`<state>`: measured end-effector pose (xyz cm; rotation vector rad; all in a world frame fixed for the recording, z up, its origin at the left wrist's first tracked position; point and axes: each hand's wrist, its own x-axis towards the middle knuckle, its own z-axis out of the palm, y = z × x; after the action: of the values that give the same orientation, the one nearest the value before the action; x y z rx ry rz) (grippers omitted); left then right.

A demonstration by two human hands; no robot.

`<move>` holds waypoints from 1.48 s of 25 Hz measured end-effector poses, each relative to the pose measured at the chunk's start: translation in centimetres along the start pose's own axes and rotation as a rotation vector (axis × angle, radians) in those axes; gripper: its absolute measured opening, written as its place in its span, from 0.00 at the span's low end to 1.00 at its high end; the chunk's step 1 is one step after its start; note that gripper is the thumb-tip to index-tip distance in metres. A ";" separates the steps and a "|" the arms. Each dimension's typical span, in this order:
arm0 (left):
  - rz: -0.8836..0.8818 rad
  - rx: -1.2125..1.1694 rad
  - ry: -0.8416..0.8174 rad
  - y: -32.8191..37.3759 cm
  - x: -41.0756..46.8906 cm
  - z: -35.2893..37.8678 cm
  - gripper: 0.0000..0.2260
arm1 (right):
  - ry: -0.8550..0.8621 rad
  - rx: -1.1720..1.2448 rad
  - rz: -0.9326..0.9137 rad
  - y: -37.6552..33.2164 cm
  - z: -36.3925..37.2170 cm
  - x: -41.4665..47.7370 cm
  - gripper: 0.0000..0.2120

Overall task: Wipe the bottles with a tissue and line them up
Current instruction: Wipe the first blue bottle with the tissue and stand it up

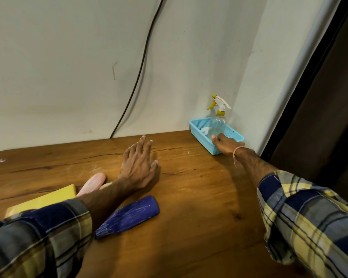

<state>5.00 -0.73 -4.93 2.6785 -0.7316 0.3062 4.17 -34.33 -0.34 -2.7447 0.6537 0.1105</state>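
A dark blue bottle [129, 216] lies on its side on the wooden table [189, 197], streaked with white marks. A pink bottle [92, 184] lies behind it, partly hidden by my left forearm. My left hand [139, 163] rests flat on the table with its fingers spread, holding nothing. My right hand [227, 145] reaches into a light blue basket [201, 127] at the far right corner. Its fingers are at the base of a clear spray bottle [218, 125] with a yellow and white trigger head. A white tissue [205, 130] lies in the basket beside the spray bottle.
A yellow box [46, 199] sits at the left under my left sleeve. A black cable [141, 67] hangs down the wall behind the table. A dark doorway lies to the right of the basket.
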 end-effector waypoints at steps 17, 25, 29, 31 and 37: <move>-0.040 -0.304 0.045 3.6 -2.4 -4.1 0.18 | 0.210 1.095 -0.073 -5.0 -2.3 -7.8 0.33; -0.160 -0.824 0.063 4.3 -5.5 -7.8 0.13 | -0.145 1.272 -0.318 -11.9 2.7 -16.2 0.29; -0.251 -0.935 0.123 1.9 -7.7 -9.0 0.04 | -0.164 1.274 -0.337 -14.3 4.4 -18.8 0.23; -0.278 -0.974 0.124 0.9 -8.7 -9.6 0.02 | -0.130 1.250 -0.357 -15.3 5.0 -19.8 0.10; -0.378 -1.154 0.052 -0.4 -11.2 -10.5 0.05 | -0.161 1.158 -0.342 -17.3 6.1 -21.8 0.15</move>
<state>-5.39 8.65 1.29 1.6265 -0.2209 -0.1326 -7.53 -8.41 2.00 -1.6531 0.0953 -0.1025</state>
